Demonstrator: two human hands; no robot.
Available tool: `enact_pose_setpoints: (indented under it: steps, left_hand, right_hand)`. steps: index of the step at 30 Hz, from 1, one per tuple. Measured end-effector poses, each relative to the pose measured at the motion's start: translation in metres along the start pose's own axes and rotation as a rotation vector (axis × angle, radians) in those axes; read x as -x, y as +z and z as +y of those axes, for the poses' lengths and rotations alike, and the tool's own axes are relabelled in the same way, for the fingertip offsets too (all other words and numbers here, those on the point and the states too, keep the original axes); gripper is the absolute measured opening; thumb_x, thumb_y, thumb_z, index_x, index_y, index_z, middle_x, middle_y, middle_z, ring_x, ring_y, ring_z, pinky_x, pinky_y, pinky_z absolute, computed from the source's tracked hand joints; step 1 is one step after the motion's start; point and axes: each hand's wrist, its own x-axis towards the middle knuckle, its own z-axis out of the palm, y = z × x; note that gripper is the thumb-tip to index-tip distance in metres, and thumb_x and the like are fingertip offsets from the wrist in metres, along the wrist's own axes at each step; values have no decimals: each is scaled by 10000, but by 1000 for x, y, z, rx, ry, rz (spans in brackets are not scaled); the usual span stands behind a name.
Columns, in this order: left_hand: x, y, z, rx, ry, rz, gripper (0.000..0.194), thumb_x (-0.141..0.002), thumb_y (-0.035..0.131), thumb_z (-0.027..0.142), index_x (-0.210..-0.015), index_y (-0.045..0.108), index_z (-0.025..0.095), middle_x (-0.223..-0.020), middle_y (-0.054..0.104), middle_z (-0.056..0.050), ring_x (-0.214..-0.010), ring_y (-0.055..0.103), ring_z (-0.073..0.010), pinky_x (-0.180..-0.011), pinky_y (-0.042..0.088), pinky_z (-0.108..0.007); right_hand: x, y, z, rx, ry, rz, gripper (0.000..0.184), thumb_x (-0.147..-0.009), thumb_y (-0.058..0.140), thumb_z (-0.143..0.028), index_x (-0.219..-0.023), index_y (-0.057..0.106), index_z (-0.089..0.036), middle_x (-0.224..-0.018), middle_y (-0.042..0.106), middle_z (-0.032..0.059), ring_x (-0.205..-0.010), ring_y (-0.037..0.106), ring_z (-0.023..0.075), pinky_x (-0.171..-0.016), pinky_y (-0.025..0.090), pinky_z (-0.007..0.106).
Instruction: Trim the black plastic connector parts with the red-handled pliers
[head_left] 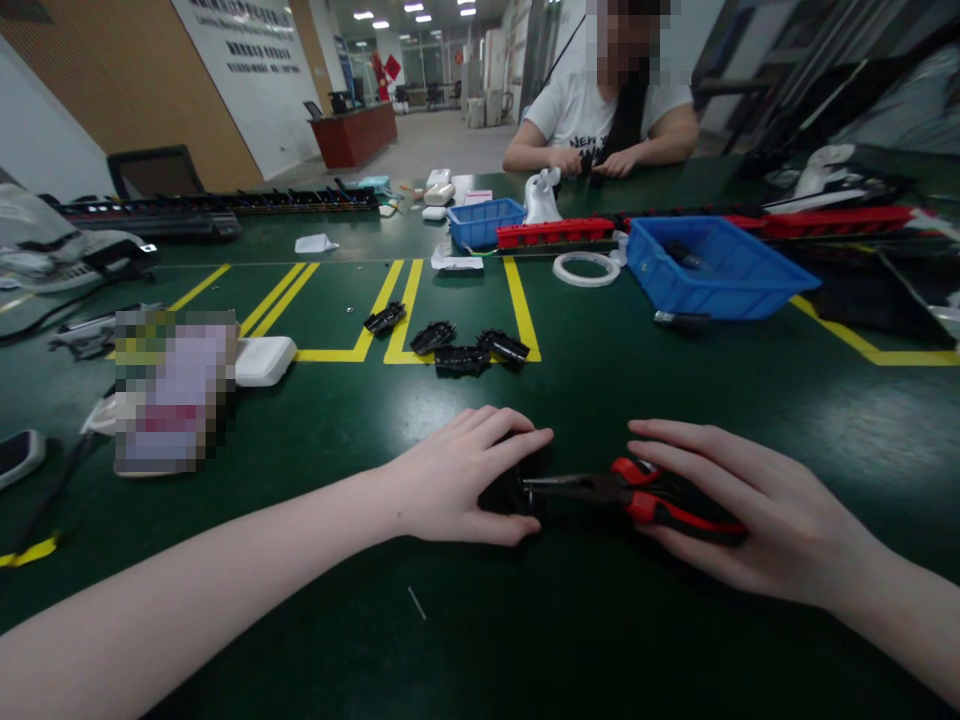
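My left hand (457, 480) lies over a small black plastic part (504, 492) on the dark green table (525, 620), fingers curled around it and holding it down. My right hand (739, 510) grips the red-and-black handles of a pair of pliers (637, 492). The pliers' dark jaws point left and meet the black part under my left fingers. Most of that part is hidden by my hand.
Several loose black plastic parts (457, 350) lie ahead by yellow floor-style tape lines. A blue bin (712, 265) stands at the right, a smaller blue bin (486, 220) and red trays (555, 232) farther back. A white box (262, 360) sits left. Another person (607, 120) works across the table.
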Motion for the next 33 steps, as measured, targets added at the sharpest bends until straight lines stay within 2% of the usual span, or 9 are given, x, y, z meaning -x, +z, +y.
enact_pose_setpoints:
  steps: [11,17,25,33]
  left_hand:
    - [0,-1,1,12,-11,-10,705,-891,631,434,-1480,355,161,-1405,474,-150,-1233,493,-301,-1040,439,-459]
    - [0,-2,1,3,-14,-8,697,-891,638,434,-1463,378,132,-1403,478,-152,-1231,494,-296,-1039,442,-458]
    - [1,-1,1,11,-10,4,707,-886,647,427,-1475,369,151,-1401,484,-154,-1239,494,-302,-1042,439,-464]
    - [1,-1,0,2,2,-1,709,-902,638,477,-1476,380,149,-1392,492,-160,-1246,494,-310,-1030,457,-469]
  right_hand:
    - [2,0,0,29,-70,15,575,-872,621,-300,-1411,467,-176,-1300,599,168,-1042,659,290,-773,613,427]
    - [1,-1,0,22,-35,26,664,-874,611,-295,-1495,375,-269,-1311,604,132,-1028,670,295,-761,619,447]
    - [0,1,-2,19,-53,45,594,-875,620,-281,-1443,453,-228,-1242,639,135,-984,681,277,-751,619,422]
    - [0,-1,-3,47,-78,36,589,-877,615,-271,-1438,453,-190,-1232,633,152,-976,675,276,-734,615,413]
